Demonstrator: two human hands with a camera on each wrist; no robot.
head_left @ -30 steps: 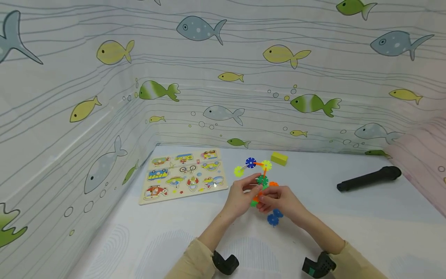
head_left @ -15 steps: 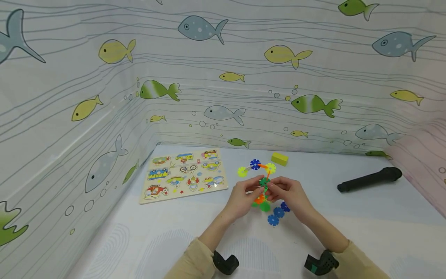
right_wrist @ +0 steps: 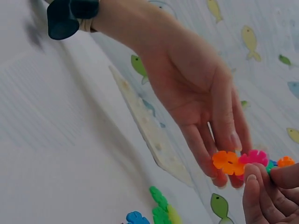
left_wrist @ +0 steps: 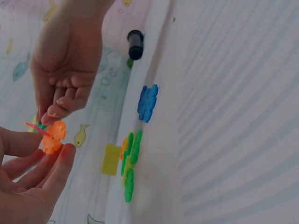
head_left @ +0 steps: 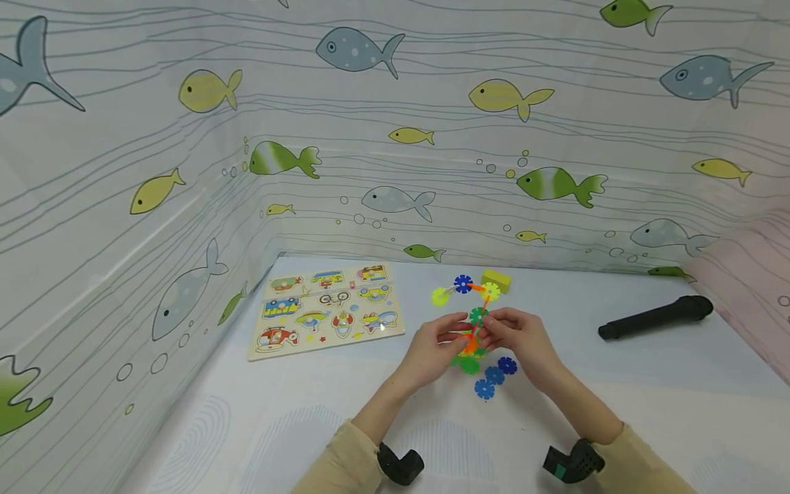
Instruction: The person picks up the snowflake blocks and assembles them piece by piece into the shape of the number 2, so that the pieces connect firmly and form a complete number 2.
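Observation:
Both hands meet over the white table and hold a toy built of plastic snowflake discs (head_left: 472, 345). My left hand (head_left: 459, 333) pinches its orange disc (left_wrist: 53, 136) between thumb and fingers. From the other side my right hand (head_left: 490, 333) pinches the toy with curled fingers, beside a pink disc (right_wrist: 253, 157). The toy's far end carries a blue disc (head_left: 463, 283), a yellow disc (head_left: 490, 291) and a green disc (head_left: 477, 315). Loose blue discs (head_left: 494, 374) and a green disc (head_left: 469, 365) lie on the table just below the hands.
A wooden vehicle puzzle board (head_left: 327, 309) lies to the left. A yellow block (head_left: 496, 280) sits behind the toy. A black cylinder (head_left: 654, 317) lies at the right. Fish-patterned walls close in the table on the left, back and right.
My right hand rose from the toy's lower part to its middle, uncovering the loose discs. Both hands and the toy shifted slightly right and farther away.

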